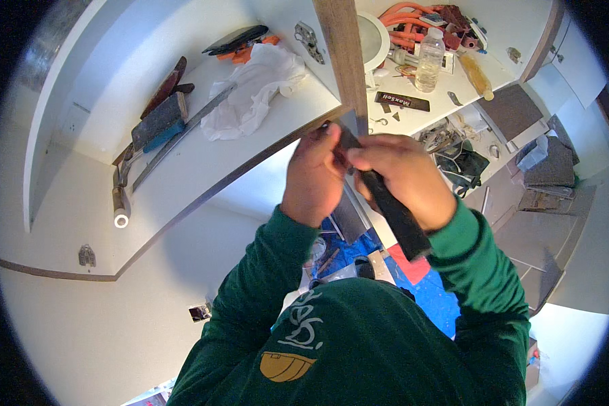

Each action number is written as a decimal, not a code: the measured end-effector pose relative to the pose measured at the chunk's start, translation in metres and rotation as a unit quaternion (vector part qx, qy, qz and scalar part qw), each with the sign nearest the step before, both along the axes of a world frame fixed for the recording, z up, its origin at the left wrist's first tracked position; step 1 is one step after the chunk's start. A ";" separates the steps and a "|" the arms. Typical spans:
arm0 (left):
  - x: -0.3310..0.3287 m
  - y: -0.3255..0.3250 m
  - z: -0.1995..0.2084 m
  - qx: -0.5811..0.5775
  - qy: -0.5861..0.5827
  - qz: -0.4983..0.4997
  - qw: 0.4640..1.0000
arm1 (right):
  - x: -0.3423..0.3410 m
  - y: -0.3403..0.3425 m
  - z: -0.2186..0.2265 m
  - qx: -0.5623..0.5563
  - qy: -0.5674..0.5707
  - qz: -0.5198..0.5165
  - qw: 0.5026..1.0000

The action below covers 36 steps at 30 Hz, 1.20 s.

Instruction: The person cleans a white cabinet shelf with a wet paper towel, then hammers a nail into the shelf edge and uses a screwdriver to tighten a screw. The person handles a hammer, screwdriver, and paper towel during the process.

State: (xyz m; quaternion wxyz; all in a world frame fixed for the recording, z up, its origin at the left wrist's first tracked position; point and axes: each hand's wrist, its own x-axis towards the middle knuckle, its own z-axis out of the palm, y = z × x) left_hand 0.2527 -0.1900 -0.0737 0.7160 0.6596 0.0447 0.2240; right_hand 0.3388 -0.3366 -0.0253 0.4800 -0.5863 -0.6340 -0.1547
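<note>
A long, dark, flat strip (396,220) slants between my hands, in front of the cabinet's brown-edged upright panel (343,54). My right hand (409,172) is closed round its middle, thumb on top. My left hand (312,177) is also closed, at the strip's upper end near the front edge of the white shelf (183,169); its fingertips are partly hidden, and the strip's kind cannot be made out.
On the left shelf lie crumpled white plastic (250,88), a long thin metal strip (183,135) and a hand tool (120,203). The right shelf carries a clear bottle (430,61), a black box (402,101) and orange hoses (406,24). Blue sheeting (436,301) covers the floor below.
</note>
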 end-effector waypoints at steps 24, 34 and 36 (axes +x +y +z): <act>-0.005 -0.036 0.028 -0.406 -0.066 -0.036 0.911 | -0.071 -0.268 -0.355 -0.557 0.509 -0.219 0.619; 0.001 -0.024 0.021 -0.418 -0.025 -0.059 0.906 | -0.059 -0.319 -0.474 -0.642 0.330 -0.120 0.682; -0.005 -0.019 0.021 -0.417 -0.019 -0.022 0.908 | -0.058 -0.317 -0.478 -0.653 0.316 -0.116 0.679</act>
